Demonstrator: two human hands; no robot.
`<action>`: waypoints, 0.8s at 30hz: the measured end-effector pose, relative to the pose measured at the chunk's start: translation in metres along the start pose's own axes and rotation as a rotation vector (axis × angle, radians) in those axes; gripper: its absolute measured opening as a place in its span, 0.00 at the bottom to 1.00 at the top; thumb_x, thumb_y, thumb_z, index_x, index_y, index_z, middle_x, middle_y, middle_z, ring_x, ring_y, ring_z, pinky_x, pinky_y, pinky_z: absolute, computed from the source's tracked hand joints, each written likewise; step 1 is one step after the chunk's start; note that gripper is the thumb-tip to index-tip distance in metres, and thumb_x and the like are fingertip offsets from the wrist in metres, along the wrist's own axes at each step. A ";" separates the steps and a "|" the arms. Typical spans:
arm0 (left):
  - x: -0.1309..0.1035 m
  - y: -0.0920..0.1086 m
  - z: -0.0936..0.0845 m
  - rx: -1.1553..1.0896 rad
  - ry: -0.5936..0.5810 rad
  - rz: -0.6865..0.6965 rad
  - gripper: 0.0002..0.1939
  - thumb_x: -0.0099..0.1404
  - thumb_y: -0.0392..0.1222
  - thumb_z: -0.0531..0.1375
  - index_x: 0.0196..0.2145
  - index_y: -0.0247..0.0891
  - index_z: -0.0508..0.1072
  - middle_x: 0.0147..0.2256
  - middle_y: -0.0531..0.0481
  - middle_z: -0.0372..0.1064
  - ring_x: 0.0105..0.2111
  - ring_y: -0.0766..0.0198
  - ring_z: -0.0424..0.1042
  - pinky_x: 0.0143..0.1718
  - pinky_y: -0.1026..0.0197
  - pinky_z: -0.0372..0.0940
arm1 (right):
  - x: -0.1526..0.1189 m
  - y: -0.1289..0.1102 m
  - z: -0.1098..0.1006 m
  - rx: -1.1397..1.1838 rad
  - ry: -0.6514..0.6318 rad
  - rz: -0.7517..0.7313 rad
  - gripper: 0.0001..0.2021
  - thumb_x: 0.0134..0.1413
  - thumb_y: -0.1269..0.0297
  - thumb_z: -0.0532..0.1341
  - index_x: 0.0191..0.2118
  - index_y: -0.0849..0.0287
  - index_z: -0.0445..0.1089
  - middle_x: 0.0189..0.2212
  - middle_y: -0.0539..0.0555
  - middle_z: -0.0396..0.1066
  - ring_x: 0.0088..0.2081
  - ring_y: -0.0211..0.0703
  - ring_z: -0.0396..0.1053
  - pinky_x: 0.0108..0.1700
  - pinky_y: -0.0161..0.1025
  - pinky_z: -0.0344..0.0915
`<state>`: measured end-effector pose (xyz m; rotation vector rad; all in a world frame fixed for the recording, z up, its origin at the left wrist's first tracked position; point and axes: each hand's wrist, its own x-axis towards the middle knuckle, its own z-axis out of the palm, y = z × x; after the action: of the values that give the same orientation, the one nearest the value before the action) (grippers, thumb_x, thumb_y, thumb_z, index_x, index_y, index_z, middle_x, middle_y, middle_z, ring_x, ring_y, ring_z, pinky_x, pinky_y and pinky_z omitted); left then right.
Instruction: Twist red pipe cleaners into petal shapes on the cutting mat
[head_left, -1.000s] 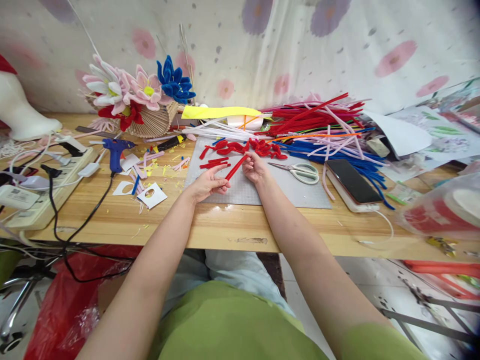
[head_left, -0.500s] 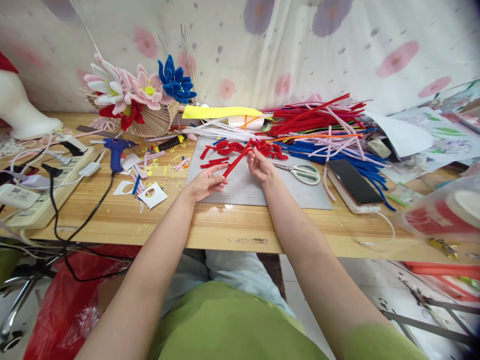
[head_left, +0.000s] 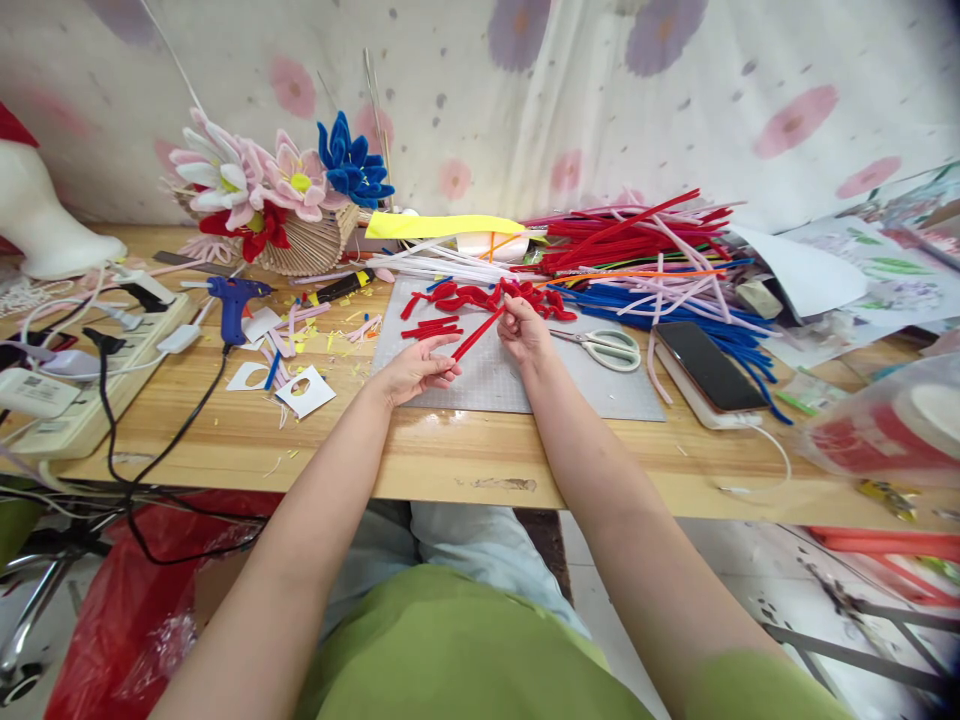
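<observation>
A red pipe cleaner (head_left: pixel 478 334) stretches slantwise between my two hands, above the grey cutting mat (head_left: pixel 495 385). Its lower end is pinched in my left hand (head_left: pixel 421 370). Its upper end is between the thumb and fingers of my right hand (head_left: pixel 523 330). Short red pieces (head_left: pixel 433 328) lie on the mat just beyond my left hand. Shaped red pieces (head_left: pixel 465 295) form a row at the back of the mat, partly behind my right hand. Scissors with pale green handles (head_left: pixel 611 349) rest on the mat to the right.
Behind the mat are bundled pipe cleaners (head_left: pixel 637 235). A blue glue gun (head_left: pixel 234 305), its black cable, a power strip (head_left: pixel 97 390) and fuzzy flowers (head_left: pixel 292 180) are on the left. A phone (head_left: pixel 709 365) and a bagged cup (head_left: pixel 885 425) are on the right.
The red pipe cleaner sits slightly further right, and its upper end now shows at my right fingertips. Both hands have shifted only a little.
</observation>
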<state>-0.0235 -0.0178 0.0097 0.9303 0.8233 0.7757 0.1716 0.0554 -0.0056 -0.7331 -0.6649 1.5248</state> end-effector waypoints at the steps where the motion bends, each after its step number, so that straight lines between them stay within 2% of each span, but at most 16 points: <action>1: 0.000 -0.001 0.000 0.005 -0.002 -0.003 0.32 0.57 0.29 0.62 0.58 0.31 0.58 0.25 0.51 0.73 0.21 0.71 0.72 0.21 0.73 0.66 | 0.001 0.001 0.000 0.000 0.013 -0.015 0.21 0.48 0.70 0.64 0.19 0.59 0.48 0.08 0.39 0.50 0.10 0.23 0.41 0.12 0.25 0.36; 5: 0.001 -0.001 0.001 0.018 -0.003 -0.017 0.32 0.56 0.29 0.62 0.57 0.32 0.59 0.25 0.50 0.73 0.22 0.71 0.72 0.21 0.72 0.66 | 0.003 0.001 0.000 0.006 0.063 -0.059 0.20 0.49 0.72 0.61 0.19 0.58 0.47 0.07 0.39 0.45 0.10 0.25 0.38 0.12 0.27 0.36; 9: 0.003 0.000 -0.004 -0.004 0.059 0.042 0.28 0.53 0.31 0.64 0.52 0.34 0.65 0.26 0.50 0.73 0.22 0.70 0.72 0.22 0.71 0.66 | 0.003 0.000 -0.001 -0.104 0.054 -0.057 0.19 0.49 0.66 0.63 0.20 0.58 0.49 0.09 0.39 0.48 0.11 0.24 0.40 0.13 0.26 0.37; 11: 0.006 0.001 -0.011 -0.011 0.188 0.153 0.24 0.52 0.32 0.63 0.49 0.35 0.67 0.25 0.51 0.72 0.21 0.71 0.71 0.21 0.70 0.66 | 0.002 0.001 -0.003 -0.216 0.023 -0.028 0.18 0.46 0.62 0.65 0.21 0.59 0.53 0.11 0.41 0.56 0.12 0.24 0.47 0.13 0.25 0.41; 13: 0.010 0.002 -0.019 0.009 0.408 0.310 0.21 0.52 0.33 0.63 0.46 0.35 0.68 0.22 0.55 0.70 0.18 0.72 0.68 0.19 0.70 0.64 | -0.001 0.002 -0.004 -0.342 -0.038 0.025 0.16 0.43 0.61 0.67 0.22 0.60 0.58 0.15 0.44 0.64 0.15 0.25 0.55 0.15 0.24 0.47; 16: 0.016 0.004 -0.031 0.025 0.735 0.512 0.16 0.53 0.35 0.61 0.41 0.37 0.68 0.18 0.60 0.64 0.14 0.75 0.60 0.16 0.72 0.59 | -0.008 0.008 -0.001 -0.549 -0.201 0.118 0.14 0.40 0.60 0.68 0.26 0.61 0.64 0.20 0.49 0.71 0.18 0.28 0.63 0.16 0.25 0.52; 18: 0.020 0.005 -0.036 -0.024 0.840 0.588 0.14 0.53 0.37 0.62 0.39 0.38 0.67 0.19 0.61 0.63 0.14 0.76 0.59 0.15 0.72 0.57 | -0.014 0.012 0.005 -0.696 -0.326 0.157 0.14 0.41 0.58 0.68 0.27 0.62 0.65 0.22 0.51 0.72 0.20 0.30 0.65 0.17 0.26 0.54; 20: 0.022 0.005 -0.038 -0.088 0.833 0.595 0.14 0.53 0.40 0.63 0.37 0.39 0.66 0.21 0.59 0.64 0.17 0.75 0.61 0.16 0.73 0.57 | -0.019 0.018 0.012 -0.810 -0.416 0.166 0.13 0.45 0.58 0.65 0.28 0.61 0.65 0.22 0.51 0.73 0.20 0.31 0.66 0.17 0.26 0.54; 24: 0.024 -0.003 -0.029 -0.031 0.625 0.435 0.14 0.49 0.44 0.66 0.30 0.36 0.68 0.26 0.54 0.67 0.24 0.71 0.67 0.20 0.71 0.63 | -0.025 0.028 0.023 -0.891 -0.482 0.121 0.10 0.51 0.59 0.61 0.30 0.59 0.61 0.23 0.50 0.73 0.19 0.31 0.67 0.17 0.27 0.53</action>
<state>-0.0367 0.0123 -0.0093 0.8554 1.1584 1.4992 0.1366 0.0287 -0.0112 -1.0742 -1.7485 1.4986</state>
